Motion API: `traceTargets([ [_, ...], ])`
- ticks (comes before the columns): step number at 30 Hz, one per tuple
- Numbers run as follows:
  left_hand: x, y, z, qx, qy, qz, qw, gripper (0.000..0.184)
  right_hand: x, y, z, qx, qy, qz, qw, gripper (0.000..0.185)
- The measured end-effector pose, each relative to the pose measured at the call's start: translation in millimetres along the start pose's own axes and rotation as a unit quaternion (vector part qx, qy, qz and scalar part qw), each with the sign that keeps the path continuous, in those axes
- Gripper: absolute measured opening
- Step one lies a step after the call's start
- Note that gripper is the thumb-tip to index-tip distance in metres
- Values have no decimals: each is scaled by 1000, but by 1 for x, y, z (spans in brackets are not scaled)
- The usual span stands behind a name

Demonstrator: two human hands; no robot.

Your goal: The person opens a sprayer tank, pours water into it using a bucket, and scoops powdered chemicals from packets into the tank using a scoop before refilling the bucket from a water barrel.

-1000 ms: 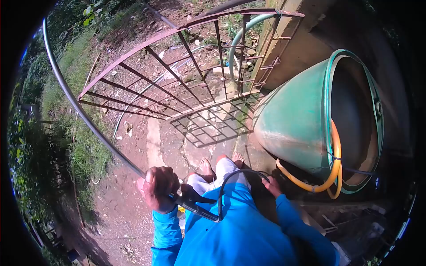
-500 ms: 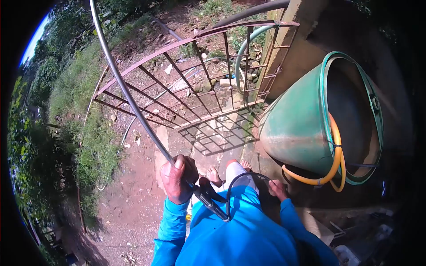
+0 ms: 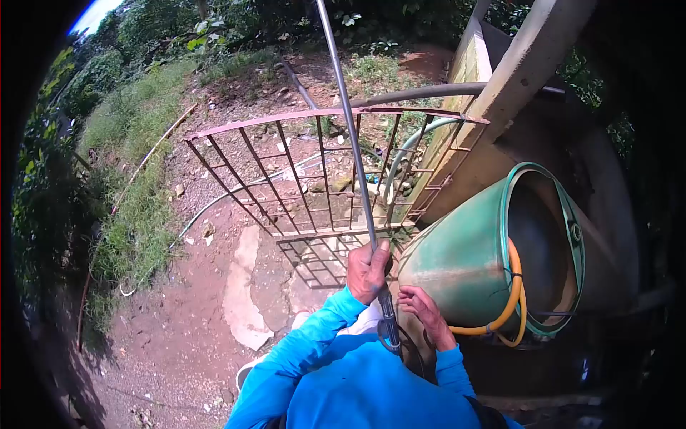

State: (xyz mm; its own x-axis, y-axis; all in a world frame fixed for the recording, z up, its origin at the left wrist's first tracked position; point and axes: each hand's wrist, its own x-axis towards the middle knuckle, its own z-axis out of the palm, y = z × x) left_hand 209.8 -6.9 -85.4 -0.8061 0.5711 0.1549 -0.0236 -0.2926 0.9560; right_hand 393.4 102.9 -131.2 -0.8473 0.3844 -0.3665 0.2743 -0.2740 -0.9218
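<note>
Got the metal lance [image 3: 350, 137] in my L hand [image 3: 367, 274], fingers wrapped round it, pole up across the gate [image 3: 324, 168]. That grip's done; my R hand [image 3: 423, 307], fingers loosely spread nr the green tank [image 3: 457, 261], is off it.

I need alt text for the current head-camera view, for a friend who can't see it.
A left hand in a blue sleeve holds a long metal rod, the right hand near its black handle. Beyond stands a metal gate; to the right, a green tub with a yellow hose at its rim.
</note>
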Motion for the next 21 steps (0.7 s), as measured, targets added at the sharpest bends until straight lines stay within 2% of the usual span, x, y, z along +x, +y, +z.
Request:
traceTargets([
  [2, -2, 4, 4, 65, -49, 19, 997, 41, 6, -27, 14, -100, -44, -70, 992, 73],
  [3, -4, 6, 8, 66, -74, 6, 995, 40, 7, -41, 21, -197, -86, -136, 967, 76],
  [4, -7, 1, 5, 87, -124, -3, 989, 38, 7, -65, 32, -303, -103, -122, 939, 57],
  [5, -7, -5, 2, 108, -171, -9, 979, 36, 10, -58, 34, -305, -105, -125, 938, 57],
  [6, -7, -5, -4, 111, -168, -6, 980, 36, 14, -41, 35, -298, -82, -122, 943, 47],
  [7, -6, -4, -11, 179, -210, 47, 960, 33, 18, -23, 35, -291, -59, -119, 948, 37],
  [8, -7, -3, -19, 245, -250, 98, 932, 31, 19, -8, 34, -302, -30, -210, 929, 22],
  [9, -14, 1, -30, 249, -247, 97, 932, 31, 16, -5, 34, -300, -35, -212, 930, 22],
  [11, -41, 9, -59, 285, -240, 59, 926, 29, 11, -6, 35, -263, 10, -277, 924, 17],
  [13, -78, 11, -107, 360, -287, -60, 886, 29, 5, -17, 32, -301, 44, -265, 915, 17],
  [15, -140, 2, -166, 462, -318, -166, 811, 33, 4, -14, 24, -298, 70, -254, 918, 17],
  [16, -179, 8, -188, 492, -316, -260, 768, 36, 4, -9, 18, -299, 76, -243, 920, 16],
  [17, -231, -15, -230, 472, -386, -285, 739, 38, 6, -4, 11, -301, 77, -242, 919, 18],
  [18, -291, -19, -260, 493, -433, -334, 677, 38, 6, -6, 9, -295, 81, -239, 921, 19],
  [19, -338, -13, -276, 443, -476, -312, 693, 51, 7, -9, 7, -291, 82, -237, 923, 19],
  [21, -398, 9, -286, 375, -476, -412, 681, 52, 11, -6, 3, -288, 81, -224, 928, 19],
])
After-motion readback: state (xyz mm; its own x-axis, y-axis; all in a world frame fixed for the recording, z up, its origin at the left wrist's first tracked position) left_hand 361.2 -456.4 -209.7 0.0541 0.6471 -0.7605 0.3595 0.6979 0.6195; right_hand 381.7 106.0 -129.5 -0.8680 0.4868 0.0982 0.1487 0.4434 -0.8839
